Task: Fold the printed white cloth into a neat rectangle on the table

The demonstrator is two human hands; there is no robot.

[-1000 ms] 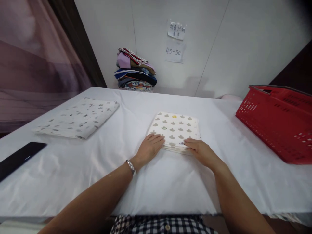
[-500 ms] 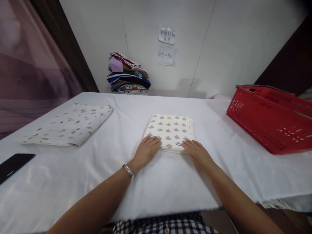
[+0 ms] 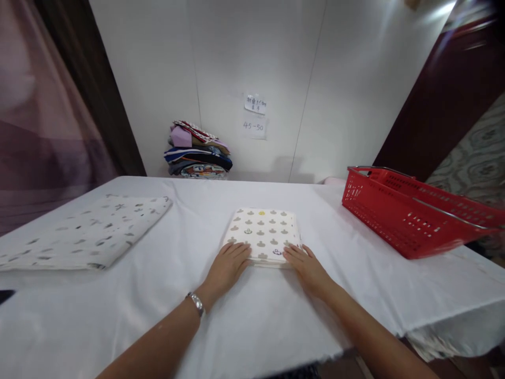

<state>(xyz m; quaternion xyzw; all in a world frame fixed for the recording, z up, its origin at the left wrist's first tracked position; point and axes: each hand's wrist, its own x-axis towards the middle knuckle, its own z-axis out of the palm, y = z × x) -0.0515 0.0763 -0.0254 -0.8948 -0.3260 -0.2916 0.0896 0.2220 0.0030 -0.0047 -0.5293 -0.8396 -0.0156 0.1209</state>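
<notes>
A folded cream cloth [image 3: 262, 237] printed with small grey shapes lies in the middle of the white-covered table [image 3: 252, 316]. My left hand [image 3: 226, 267], with a silver watch on its wrist, rests flat on the cloth's near left corner. My right hand [image 3: 305, 266] lies flat on the near right corner. Both hands have their fingers stretched out and grip nothing.
A second folded cloth [image 3: 87, 237] with dark specks lies at the left. A red plastic basket [image 3: 410, 213] stands at the right edge. A stack of folded coloured clothes [image 3: 197, 152] sits against the back wall, under paper notes [image 3: 254, 116].
The view has tilted up and turned right, so everything sits lower in the picture. Both hands stay on the cloth's near edge. The dark object at the left has almost left the view.
</notes>
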